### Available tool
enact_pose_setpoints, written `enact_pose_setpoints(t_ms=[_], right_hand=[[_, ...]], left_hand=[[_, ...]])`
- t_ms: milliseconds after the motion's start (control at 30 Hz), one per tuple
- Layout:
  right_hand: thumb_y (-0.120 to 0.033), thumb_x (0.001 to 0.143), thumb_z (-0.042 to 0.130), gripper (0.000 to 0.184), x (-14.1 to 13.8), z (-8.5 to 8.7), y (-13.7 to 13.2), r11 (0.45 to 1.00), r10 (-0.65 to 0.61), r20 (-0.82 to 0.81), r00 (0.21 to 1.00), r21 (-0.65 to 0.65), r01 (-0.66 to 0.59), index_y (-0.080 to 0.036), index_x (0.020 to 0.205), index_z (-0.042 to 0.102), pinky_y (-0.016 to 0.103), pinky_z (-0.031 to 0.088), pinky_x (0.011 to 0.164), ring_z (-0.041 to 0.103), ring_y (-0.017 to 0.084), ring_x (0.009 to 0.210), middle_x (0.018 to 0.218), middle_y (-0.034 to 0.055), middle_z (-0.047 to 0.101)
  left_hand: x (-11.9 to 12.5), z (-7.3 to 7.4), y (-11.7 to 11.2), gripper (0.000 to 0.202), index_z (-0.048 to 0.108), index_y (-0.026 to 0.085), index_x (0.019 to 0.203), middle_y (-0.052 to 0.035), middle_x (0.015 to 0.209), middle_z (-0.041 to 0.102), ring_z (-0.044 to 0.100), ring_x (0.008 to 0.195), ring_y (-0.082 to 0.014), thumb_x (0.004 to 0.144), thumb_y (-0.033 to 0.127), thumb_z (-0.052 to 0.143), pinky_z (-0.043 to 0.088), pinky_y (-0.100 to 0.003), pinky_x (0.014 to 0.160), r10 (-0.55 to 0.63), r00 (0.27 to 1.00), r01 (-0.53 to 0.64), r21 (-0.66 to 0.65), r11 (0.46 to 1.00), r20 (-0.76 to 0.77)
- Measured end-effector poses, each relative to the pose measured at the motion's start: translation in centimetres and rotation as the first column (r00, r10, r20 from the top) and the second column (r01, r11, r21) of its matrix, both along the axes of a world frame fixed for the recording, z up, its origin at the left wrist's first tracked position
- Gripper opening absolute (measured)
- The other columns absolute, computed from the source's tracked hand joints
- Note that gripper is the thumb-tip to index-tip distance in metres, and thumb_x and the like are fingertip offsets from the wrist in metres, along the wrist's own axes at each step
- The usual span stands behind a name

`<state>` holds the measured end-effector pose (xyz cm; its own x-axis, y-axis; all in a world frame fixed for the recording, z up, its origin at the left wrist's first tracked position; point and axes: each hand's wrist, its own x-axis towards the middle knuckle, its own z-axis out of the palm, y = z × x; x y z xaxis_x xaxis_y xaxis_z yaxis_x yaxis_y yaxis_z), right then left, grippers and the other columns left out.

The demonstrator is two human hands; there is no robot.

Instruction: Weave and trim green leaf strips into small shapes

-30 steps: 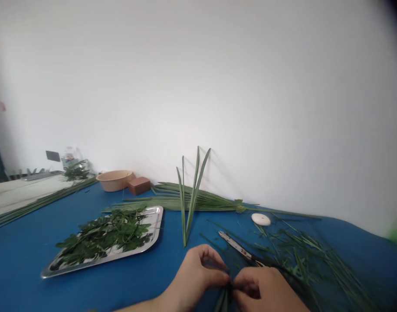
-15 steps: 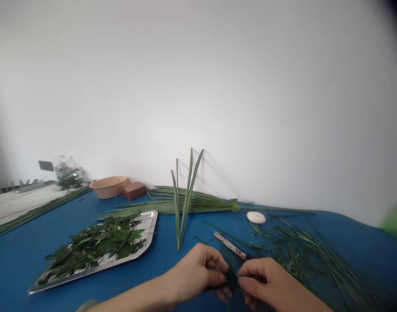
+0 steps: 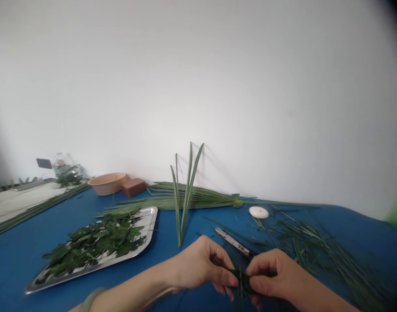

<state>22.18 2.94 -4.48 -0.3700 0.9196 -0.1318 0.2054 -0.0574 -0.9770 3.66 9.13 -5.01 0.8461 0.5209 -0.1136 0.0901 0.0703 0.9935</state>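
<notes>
The small dark green leaf piece sits low in front of you, just above the blue table, caught between your two hands. Your left hand pinches its left side with thumb and fingertips pressed together; your right hand pinches its right side the same way, fingers curled over it. Long green blades stand up just beyond your left hand; whether they join the piece you hold cannot be told. Scissors lie just behind your knuckles, loose leaf strips spread to the right. A metal tray of leaves rests well to the left.
</notes>
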Motion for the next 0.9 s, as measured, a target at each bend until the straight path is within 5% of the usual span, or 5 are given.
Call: enact_pose_setpoints(t_ms=[233, 333, 533, 700, 900], right_hand=[[-0.023, 0.058, 0.066, 0.015, -0.3, -0.2, -0.1, 0.998, -0.003, 0.013, 1.000, -0.061, 0.004, -0.012, 0.065, 0.059, 0.017, 0.037, 0.053, 0.053, 0.008, 0.055, 0.060, -0.0010, 0.061], [-0.030, 0.066, 0.059, 0.018, -0.1, -0.9, -0.1, 0.997, 0.002, -0.015, 1.000, -0.076, -0.003, -0.012, 0.066, 0.058, 0.017, 0.038, 0.050, 0.052, 0.007, 0.050, 0.057, -0.0001, 0.060], [-0.030, 0.071, 0.052, 0.021, 0.1, -1.4, 0.1, 0.997, -0.009, -0.001, 1.000, -0.082, 0.008, -0.011, 0.064, 0.058, 0.017, 0.038, 0.047, 0.049, 0.006, 0.045, 0.050, -0.0001, 0.056], [-0.028, 0.069, 0.053, 0.020, -0.3, -0.5, 0.2, 0.998, -0.064, 0.115, 0.991, -0.014, 0.066, -0.011, 0.063, 0.060, 0.018, 0.037, 0.052, 0.047, 0.007, 0.049, 0.051, -0.0018, 0.053], [-0.027, 0.066, 0.052, 0.015, -0.3, 0.1, 0.6, 0.965, -0.253, 0.275, 0.928, 0.139, 0.221, -0.015, 0.064, 0.061, 0.022, 0.037, 0.057, 0.050, 0.012, 0.057, 0.057, -0.0010, 0.055]], left_hand=[[0.0, -0.1, 0.2, 0.017, 0.061, 0.009, 0.067, -0.0008, 0.059, 0.058, 0.053, 0.053, -0.0070, 0.056, 0.021, 0.067, 0.041, -0.019, 0.053, -0.038, 0.999, 0.038, -0.078, 0.996, 0.002], [0.2, 0.0, 0.0, 0.020, 0.058, 0.010, 0.067, -0.0001, 0.058, 0.058, 0.051, 0.049, -0.0072, 0.054, 0.022, 0.067, 0.041, -0.019, 0.050, 0.010, 0.999, -0.012, -0.063, 0.998, -0.041], [0.3, 1.0, -0.7, 0.013, 0.052, 0.013, 0.064, 0.0046, 0.053, 0.052, 0.040, 0.043, -0.0043, 0.058, 0.021, 0.060, 0.030, -0.016, 0.042, 0.139, 0.979, -0.114, 0.160, 0.980, -0.151], [0.2, 0.9, -1.7, 0.011, 0.053, 0.015, 0.065, 0.0076, 0.052, 0.043, 0.036, 0.051, -0.0055, 0.059, 0.022, 0.059, 0.024, -0.018, 0.044, 0.335, 0.929, -0.236, 0.447, 0.863, -0.156], [0.4, 1.0, -2.4, 0.008, 0.048, 0.015, 0.062, 0.0069, 0.054, 0.042, 0.036, 0.054, -0.0058, 0.062, 0.017, 0.056, 0.024, -0.017, 0.048, 0.409, 0.912, -0.344, 0.463, 0.817, -0.045]])
